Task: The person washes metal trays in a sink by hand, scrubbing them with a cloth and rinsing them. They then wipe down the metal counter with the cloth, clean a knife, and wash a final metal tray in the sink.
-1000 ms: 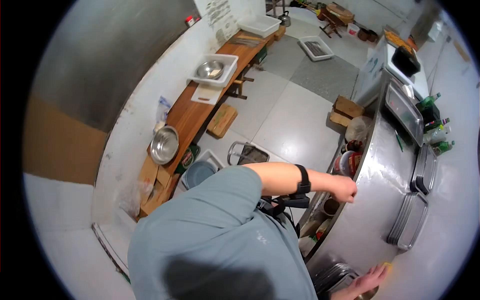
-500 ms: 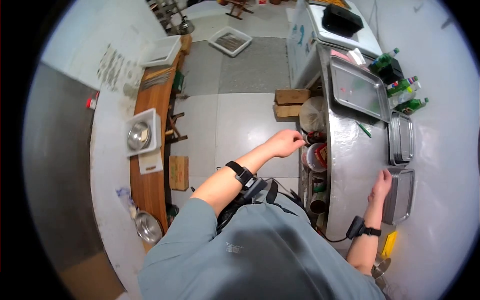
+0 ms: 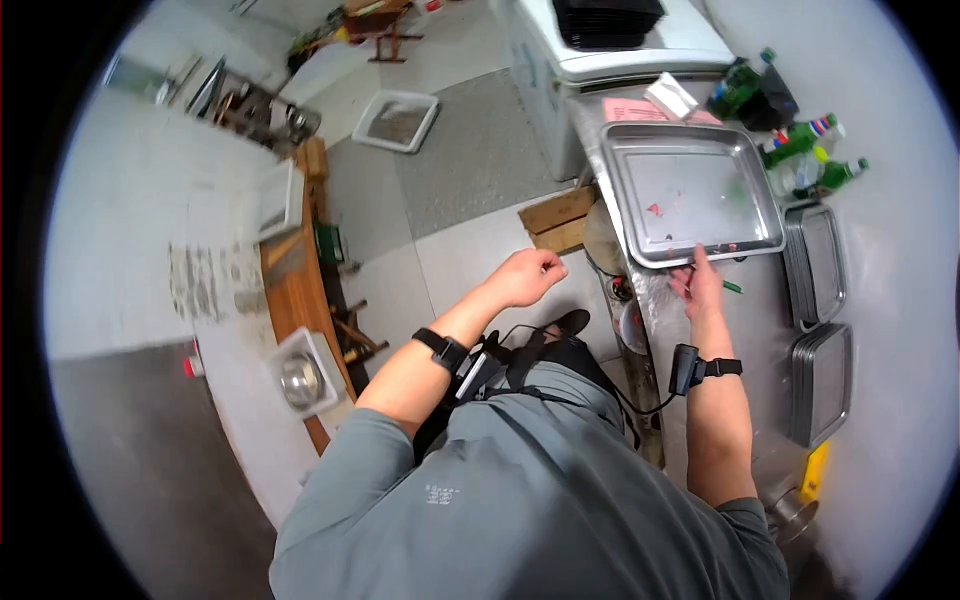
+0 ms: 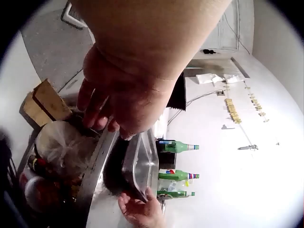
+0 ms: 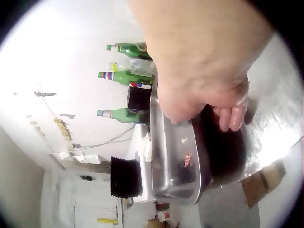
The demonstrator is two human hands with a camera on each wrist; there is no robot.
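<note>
A shallow metal tray [image 3: 690, 190] with a few small reddish scraps in it lies at the far part of the steel counter [image 3: 750, 320]. My right hand [image 3: 700, 285] holds its near rim, thumb over the edge and fingers underneath. In the right wrist view the tray [image 5: 178, 164] shows the thumb at its rim, with a dark shadow below. My left hand [image 3: 527, 277] hangs in the air left of the counter, fingers loosely curled and holding nothing. A green pen-like stick [image 3: 732, 287] lies beside the right hand.
Green bottles [image 3: 800, 140] stand along the wall behind the tray. Stacks of metal trays [image 3: 822, 385] lean at the counter's right side. A white freezer [image 3: 640, 60] carries a black ridged stack [image 3: 605, 22]. Cardboard boxes [image 3: 558, 220] sit on the floor by the counter.
My right hand has moved forward along the counter from the near end to the tray and taken its rim. The left hand stays free; the view has turned and moved toward the tray.
</note>
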